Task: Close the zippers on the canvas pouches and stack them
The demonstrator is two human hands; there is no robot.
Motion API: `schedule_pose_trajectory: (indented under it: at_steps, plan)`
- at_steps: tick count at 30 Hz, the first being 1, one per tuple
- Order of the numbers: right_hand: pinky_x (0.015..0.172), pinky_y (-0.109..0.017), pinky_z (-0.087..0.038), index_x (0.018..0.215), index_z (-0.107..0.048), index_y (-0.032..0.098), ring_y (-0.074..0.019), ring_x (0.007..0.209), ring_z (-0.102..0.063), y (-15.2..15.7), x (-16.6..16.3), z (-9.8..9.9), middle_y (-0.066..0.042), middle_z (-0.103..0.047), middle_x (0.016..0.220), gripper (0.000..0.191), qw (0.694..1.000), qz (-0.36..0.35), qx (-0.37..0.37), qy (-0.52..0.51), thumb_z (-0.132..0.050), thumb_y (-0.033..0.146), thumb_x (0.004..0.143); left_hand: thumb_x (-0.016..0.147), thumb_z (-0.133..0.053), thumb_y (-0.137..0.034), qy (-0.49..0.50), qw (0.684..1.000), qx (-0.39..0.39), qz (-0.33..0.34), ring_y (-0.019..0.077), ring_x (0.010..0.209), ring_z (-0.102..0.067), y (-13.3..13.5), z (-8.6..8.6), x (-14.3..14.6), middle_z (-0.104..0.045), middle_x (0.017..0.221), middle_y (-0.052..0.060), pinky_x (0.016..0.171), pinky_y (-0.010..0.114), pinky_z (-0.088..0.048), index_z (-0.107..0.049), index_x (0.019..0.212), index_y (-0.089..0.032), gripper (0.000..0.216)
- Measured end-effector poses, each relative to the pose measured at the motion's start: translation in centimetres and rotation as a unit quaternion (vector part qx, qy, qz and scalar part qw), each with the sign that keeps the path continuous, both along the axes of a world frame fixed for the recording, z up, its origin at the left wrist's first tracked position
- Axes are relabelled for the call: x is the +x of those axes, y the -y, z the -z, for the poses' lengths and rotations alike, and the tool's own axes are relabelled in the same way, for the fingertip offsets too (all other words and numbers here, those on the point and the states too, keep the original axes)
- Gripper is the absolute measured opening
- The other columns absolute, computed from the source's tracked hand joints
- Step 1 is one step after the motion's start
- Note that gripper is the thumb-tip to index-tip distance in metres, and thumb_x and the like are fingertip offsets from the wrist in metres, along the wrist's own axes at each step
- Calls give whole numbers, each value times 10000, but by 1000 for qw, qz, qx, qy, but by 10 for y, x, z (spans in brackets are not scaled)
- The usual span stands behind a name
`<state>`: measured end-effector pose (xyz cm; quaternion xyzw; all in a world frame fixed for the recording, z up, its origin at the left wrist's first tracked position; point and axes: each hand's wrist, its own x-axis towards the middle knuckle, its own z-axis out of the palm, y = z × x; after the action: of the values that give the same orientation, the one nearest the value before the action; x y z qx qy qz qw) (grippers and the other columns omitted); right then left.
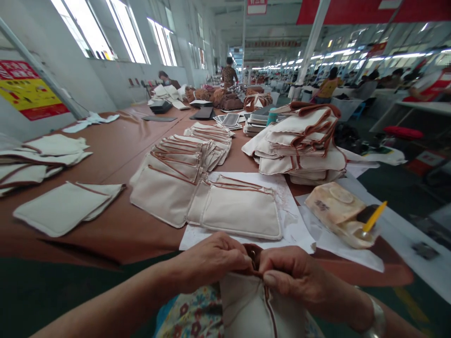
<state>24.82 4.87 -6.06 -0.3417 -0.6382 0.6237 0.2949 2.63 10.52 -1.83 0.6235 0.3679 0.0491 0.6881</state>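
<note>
A cream fabric piece with brown edging (243,305) hangs over the lap, at the bottom middle of the head view. My left hand (214,258) is closed on its brown-trimmed top edge. Right beside it, my right hand (291,272) pinches the same edge, thumb on top. A brown strip with a small metal ring (252,255) shows between the two hands. Just beyond the hands lies a stack of cream pieces (243,211) with brown-edged openings, partly on white paper (299,232). The fingertips hide part of the edge being gripped.
More cream pieces lie at the left (63,206), and a tall folded pile (299,145) stands at the back right. Near the right edge is a cut-open plastic container (334,206) with a yellow-handled tool (375,217). Other people sit and stand farther off.
</note>
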Motion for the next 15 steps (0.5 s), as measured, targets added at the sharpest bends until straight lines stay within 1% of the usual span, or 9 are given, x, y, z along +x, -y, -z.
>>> schedule_pose_trajectory:
  at_steps: [2, 5, 7, 9, 12, 15]
  plan:
    - [618, -230, -336, 815, -592, 144, -125, 708, -423, 1, -2, 3, 1, -520, 769, 277, 1000, 8, -6, -1, -560, 382, 954, 755, -604, -282, -10, 999, -31, -21, 97, 546, -289, 1, 6, 2, -430, 581, -32, 507, 259, -189, -662, 688, -106, 197]
    - [623, -226, -348, 802, -598, 146, -125, 707, -443, 2, -5, 7, 1, -544, 765, 160, 1000, 17, -3, 4, -577, 257, 916, 691, -630, -243, -5, 998, -52, -41, 87, 527, -248, 2, 13, 5, -395, 537, -41, 500, 265, -158, -675, 659, -98, 155]
    - [610, -216, -348, 774, -601, 148, -118, 692, -453, 2, -8, 8, 9, -553, 750, 88, 999, 30, 2, 19, -586, 157, 860, 653, -644, -223, -10, 997, -61, -52, 81, 521, -254, 3, 18, 8, -394, 519, -43, 499, 259, -166, -687, 652, -89, 141]
    - [598, -207, -349, 740, -596, 149, -111, 682, -460, 2, -10, 6, 15, -560, 741, 88, 999, 42, 10, 26, -584, 87, 801, 614, -663, -209, -12, 996, -66, -64, 82, 527, -304, 5, 22, 10, -437, 532, -35, 502, 244, -206, -700, 667, -82, 143]
    - [598, -204, -357, 704, -571, 153, -110, 683, -467, 2, -12, 4, 16, -563, 740, 111, 999, 48, 15, 1, -569, 52, 750, 597, -631, -177, -16, 998, -36, -52, 93, 554, -380, 9, 25, 11, -526, 599, -15, 502, 227, -261, -708, 711, -89, 163]
    - [589, -204, -362, 692, -551, 160, -108, 669, -463, 1, -11, 3, 19, -554, 729, 114, 998, 50, -7, -31, -546, 52, 730, 569, -546, -128, -4, 999, 0, -41, 99, 579, -419, 10, 24, 9, -577, 668, -7, 495, 213, -282, -695, 730, -107, 221]
